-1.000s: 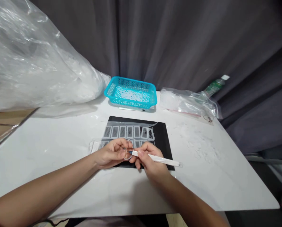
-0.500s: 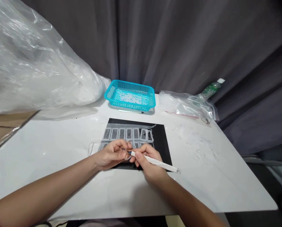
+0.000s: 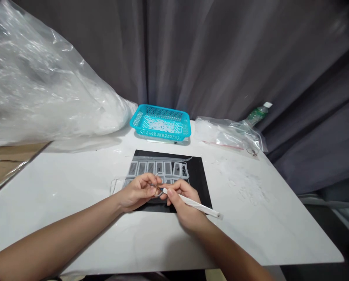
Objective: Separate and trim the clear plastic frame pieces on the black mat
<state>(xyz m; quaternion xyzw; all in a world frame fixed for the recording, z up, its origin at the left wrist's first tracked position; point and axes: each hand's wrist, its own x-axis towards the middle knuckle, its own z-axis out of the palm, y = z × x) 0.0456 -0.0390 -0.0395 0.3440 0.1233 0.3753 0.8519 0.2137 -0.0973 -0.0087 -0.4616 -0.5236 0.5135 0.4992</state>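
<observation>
While your fingertips crowd around it, the small pale loop (image 3: 159,194) shows little more than its lower curve, the rest lost behind your own thumb and fingers, and its exact shape is too small to make out. You've got it pinched at the tips of your left hand (image 3: 140,192), a narrow grip, with the loop poking out toward the right. Your right hand (image 3: 186,198) is closed around a white pen-like tool (image 3: 198,205), its far end sticking out past your palm; the dark tip points right at the loop, though you can't tell from here whether it touches. Below, both hands cover part of the black sheet (image 3: 198,175), so the near row of pale rectangular frames (image 3: 151,167) is half blocked, the far row clearer. Behind, the blue basket (image 3: 161,136) hides most of a thin stick on the table (image 3: 110,242), and the big plastic bag (image 3: 45,89) runs out of view at left.
</observation>
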